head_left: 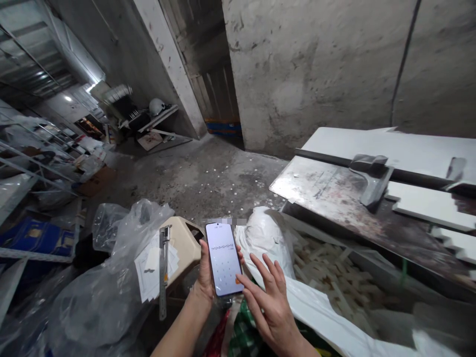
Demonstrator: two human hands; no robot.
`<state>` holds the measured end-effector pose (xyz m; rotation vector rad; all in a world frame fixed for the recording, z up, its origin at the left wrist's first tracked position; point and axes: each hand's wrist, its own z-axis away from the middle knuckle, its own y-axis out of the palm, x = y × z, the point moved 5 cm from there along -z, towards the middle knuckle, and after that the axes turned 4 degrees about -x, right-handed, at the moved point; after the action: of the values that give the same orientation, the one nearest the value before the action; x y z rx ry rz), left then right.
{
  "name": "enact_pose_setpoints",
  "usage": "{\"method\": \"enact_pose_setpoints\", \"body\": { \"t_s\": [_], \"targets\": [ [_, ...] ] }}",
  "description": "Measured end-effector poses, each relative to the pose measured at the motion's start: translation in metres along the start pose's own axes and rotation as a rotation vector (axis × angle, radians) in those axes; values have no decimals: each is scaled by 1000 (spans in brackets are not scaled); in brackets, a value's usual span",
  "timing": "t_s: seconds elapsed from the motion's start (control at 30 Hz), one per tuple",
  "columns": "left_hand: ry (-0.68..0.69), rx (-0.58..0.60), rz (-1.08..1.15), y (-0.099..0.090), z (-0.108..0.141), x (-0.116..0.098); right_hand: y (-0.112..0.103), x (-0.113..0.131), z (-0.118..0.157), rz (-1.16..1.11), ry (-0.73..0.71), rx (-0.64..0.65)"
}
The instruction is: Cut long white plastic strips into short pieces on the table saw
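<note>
A smartphone (223,260) showing a calculator screen is held upright by my left hand (204,277), with fingers wrapped around both its edges. My right hand (269,302) is spread beside the phone, and one fingertip reaches the orange key at the screen's lower right. On the left, a caliper (162,285) lies over sheets of paper (143,285) on a beige stool (184,238). A small white piece (151,259) rests on those sheets. The stool's lower part is partly hidden by my left forearm.
To the right stands a worn metal worktable (316,186) carrying white boards (427,206) and a metal fixture (372,183). Below it, an open white sack (267,233) sits near many off-white pieces (334,277). Clear plastic bags (100,307) crowd the left. White scraps dot the concrete floor (178,178).
</note>
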<state>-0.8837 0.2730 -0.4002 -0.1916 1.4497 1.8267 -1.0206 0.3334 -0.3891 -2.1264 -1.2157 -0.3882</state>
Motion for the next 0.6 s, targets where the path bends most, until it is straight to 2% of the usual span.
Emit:
{"method": "enact_pose_setpoints", "body": {
  "t_s": [0.23,0.6],
  "targets": [
    [-22,16,-16,5,1,-1,-3,-10,2,5,72,-14],
    [-29,12,-19,6,1,-1,1,-13,4,-8,96,6]
  ]
}}
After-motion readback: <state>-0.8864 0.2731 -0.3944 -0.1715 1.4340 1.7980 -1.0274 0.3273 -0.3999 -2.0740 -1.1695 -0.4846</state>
